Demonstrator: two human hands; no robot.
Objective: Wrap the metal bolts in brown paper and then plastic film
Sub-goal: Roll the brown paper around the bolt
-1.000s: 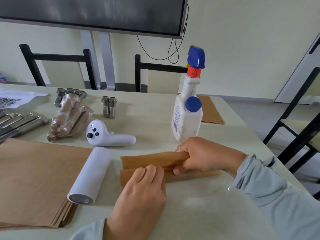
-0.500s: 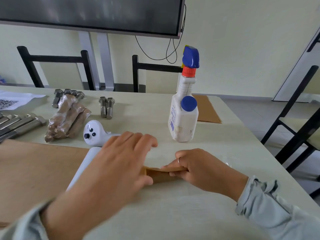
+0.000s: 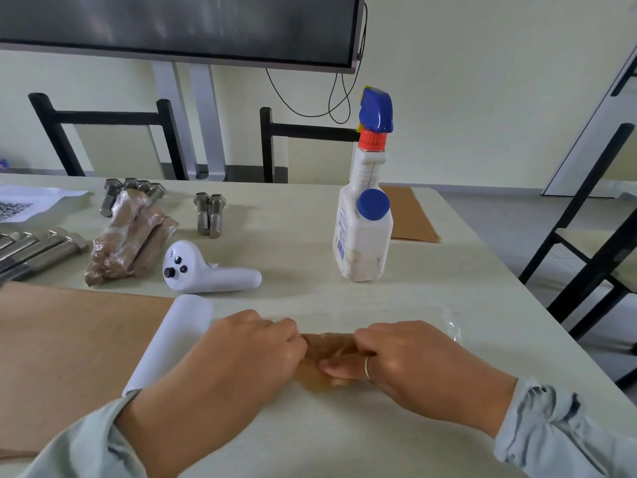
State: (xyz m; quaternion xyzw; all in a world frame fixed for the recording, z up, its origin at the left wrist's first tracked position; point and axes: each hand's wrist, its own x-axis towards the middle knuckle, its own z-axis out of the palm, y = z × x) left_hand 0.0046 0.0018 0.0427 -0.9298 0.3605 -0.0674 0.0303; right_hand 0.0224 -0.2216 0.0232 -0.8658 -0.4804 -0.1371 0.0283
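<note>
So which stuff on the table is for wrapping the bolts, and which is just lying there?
For the job:
- paper-wrapped bundle, held by left hand and right hand
- clear plastic film under it
- white film roll
- brown paper stack
- bare bolts
- finished wrapped bundles

Just lying about:
- spray bottle
- white controller
- printed sheet

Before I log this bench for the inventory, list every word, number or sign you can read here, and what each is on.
"560": on the head of the white controller, small, so not certain.
Black-and-white code pattern: on the white sheet at the table's far left; not decodable.
Blue print and barcode: on the spray bottle side label; too small and blurred to read.
</note>
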